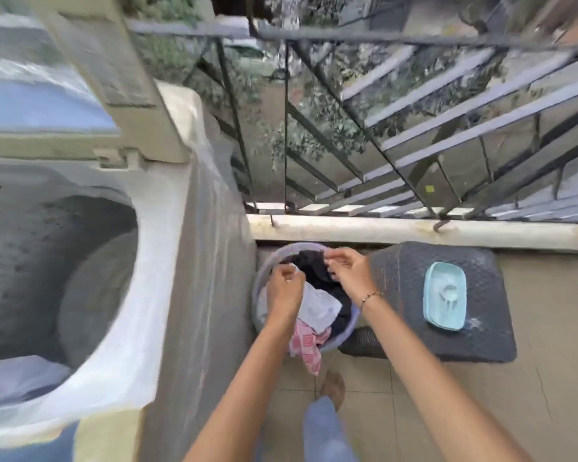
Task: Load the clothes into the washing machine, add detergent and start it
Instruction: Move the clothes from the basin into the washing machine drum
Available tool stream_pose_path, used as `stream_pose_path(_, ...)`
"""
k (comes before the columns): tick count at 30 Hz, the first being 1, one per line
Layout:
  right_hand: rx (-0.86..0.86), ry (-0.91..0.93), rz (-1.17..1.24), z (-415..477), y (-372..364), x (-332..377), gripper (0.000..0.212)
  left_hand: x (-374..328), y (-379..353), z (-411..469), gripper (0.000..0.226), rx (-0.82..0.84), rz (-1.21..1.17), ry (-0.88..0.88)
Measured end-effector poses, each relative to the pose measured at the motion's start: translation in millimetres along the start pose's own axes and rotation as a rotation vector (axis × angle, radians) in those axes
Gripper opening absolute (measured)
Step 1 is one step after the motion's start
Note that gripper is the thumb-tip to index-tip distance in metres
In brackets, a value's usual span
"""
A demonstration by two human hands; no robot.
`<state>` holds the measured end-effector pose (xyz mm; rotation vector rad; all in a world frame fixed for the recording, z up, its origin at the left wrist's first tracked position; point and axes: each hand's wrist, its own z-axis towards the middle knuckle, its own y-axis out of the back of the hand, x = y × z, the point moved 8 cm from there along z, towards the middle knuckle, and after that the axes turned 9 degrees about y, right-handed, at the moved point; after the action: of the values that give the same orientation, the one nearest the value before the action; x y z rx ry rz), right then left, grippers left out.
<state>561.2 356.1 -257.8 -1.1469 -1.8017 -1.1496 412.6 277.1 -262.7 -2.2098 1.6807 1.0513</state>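
Reaching into round lavender plastic basket (277, 250) of mixed clothes (317, 308): right grip (344, 270) pinches black fabric garment (314, 265); left grip (286, 283) curled, pinching mixed clothes.

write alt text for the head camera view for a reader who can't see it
Looking down, a person's left hand and right hand grip clothes in a round basket on a tiled balcony floor. An open top-loading washing machine stands to the left, and a pale blue container sits on a dark wicker stool to the right, by a metal railing.
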Motion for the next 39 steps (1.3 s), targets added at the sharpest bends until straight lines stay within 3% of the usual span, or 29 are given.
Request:
stream_pose_path(7,0.037,-0.168,-0.098,49,-29,-161,0.021,108,-32,131,0.047,-0.122,0.221,0.134)
stream_pose_path(11,0.106,-0.202,-0.187,65,-50,-216,0.025,134,-38,191,0.071,-0.163,0.428,0.060)
stream_pose_path(14,0.181,-0.205,-0.284,72,-64,-245,0.031,151,-55,227,0.092,-0.051,0.653,-0.032)
stream_pose_path(16,0.218,-0.203,-0.331,72,-70,-259,0.035,167,-63,242,0.102,0.044,0.736,0.012)
stream_pose_path(18,0.225,-0.234,-0.331,69,-73,-272,0.041,178,-66,250,0.088,0.092,0.792,0.056)
stream_pose_path(21,0.207,-0.319,-0.208,60,-75,-281,0.059,156,-69,244,0.041,0.006,0.975,-0.108)
stream_pose_path(23,0.195,-0.321,-0.132,56,-75,-277,0.079,135,-68,234,0.029,-0.055,0.853,-0.187)
stream_pose_path(27,0.148,-0.178,-0.012,55,-75,-247,0.117,86,-45,206,0.014,-0.218,0.293,-0.259)
stream_pose_path(32,0.130,-0.040,-0.057,57,-73,-235,0.127,40,-12,188,0.010,-0.321,-0.119,-0.234)
stream_pose_path(35,0.108,-0.066,-0.186,56,-68,-253,0.122,44,-3,191,0.019,-0.231,-0.337,-0.084)
stream_pose_path(39,0.070,-0.251,-0.088,60,-65,-278,0.122,66,-21,196,0.040,0.179,-0.520,0.081)
